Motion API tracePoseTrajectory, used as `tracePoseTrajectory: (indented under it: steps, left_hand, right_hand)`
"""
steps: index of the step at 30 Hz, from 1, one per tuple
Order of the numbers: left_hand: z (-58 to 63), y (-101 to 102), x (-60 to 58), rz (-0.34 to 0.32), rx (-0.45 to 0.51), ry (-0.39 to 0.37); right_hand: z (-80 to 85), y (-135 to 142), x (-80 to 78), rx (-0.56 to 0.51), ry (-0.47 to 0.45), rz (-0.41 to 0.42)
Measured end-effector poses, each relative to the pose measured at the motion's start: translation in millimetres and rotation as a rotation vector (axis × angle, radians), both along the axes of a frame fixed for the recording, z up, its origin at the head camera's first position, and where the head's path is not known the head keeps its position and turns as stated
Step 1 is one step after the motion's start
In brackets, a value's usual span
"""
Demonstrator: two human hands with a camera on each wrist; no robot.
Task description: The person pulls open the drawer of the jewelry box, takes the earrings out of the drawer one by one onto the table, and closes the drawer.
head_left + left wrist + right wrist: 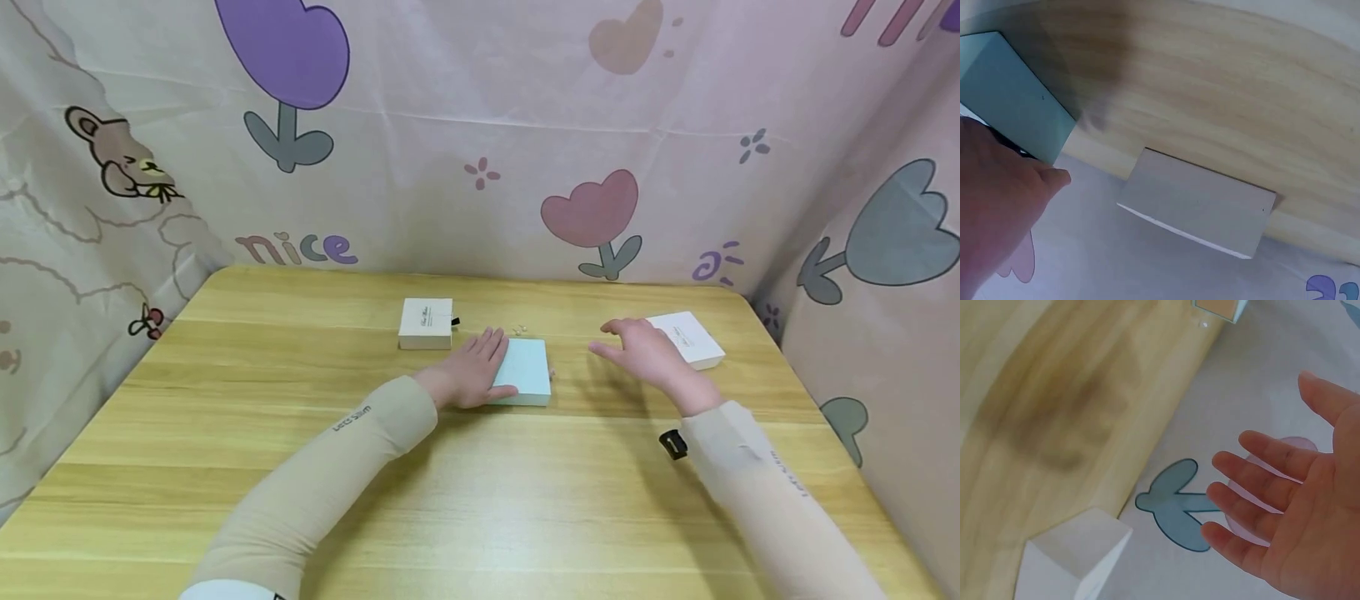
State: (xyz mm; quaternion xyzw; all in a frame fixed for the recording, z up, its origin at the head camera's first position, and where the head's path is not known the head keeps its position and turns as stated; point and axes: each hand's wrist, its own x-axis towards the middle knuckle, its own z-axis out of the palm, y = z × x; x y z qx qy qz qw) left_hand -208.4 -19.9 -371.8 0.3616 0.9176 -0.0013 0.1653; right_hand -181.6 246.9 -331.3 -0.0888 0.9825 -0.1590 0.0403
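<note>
A light blue box (528, 367) lies near the middle of the table. My left hand (474, 371) rests on its left part with the fingers stretched out; in the left wrist view the box (1019, 94) shows beside that hand (1000, 194). My right hand (641, 350) is raised off the table, its fingers loosely spread and holding nothing. In the right wrist view the palm of this hand (1310, 519) shows. Nearest to it is a white box (690, 340) with small print, partly hidden behind the hand.
Another white box (426, 323) with a black tab stands left of the blue one. Several tiny pale pieces (520, 330) lie behind the blue box, and a small pinkish bit (552, 374) at its right edge. A patterned curtain (480, 217) hangs behind the wooden table (480, 500).
</note>
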Motion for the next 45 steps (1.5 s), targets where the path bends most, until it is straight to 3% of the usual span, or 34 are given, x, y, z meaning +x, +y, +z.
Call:
tracePoseTrajectory:
  steps: [6,13,21,33,45]
  left_hand:
    - [0.0,-0.5,0.4,0.004,-0.051,0.012]
    - [-1.9,-1.4,0.6,0.013,-0.052,0.009]
    - [-2.1,0.4,0.6,0.008,-0.062,0.023]
    - [1.5,1.4,4.0,0.022,-0.080,0.016]
    - [0.0,1.2,3.3,0.019,-0.084,0.019]
  right_hand:
    - [-10.2,-6.6,-1.7,0.026,0.014,0.034]
    - [-17.9,-18.7,-6.9,0.051,-0.060,0.075]
    - [-34.5,-43.2,-12.6,0.003,-0.055,0.135]
    - [-42.2,-61.1,-21.5,-0.132,-0.147,0.081]
    - [-42.8,-69.4,-20.8,-0.103,-0.127,0.066]
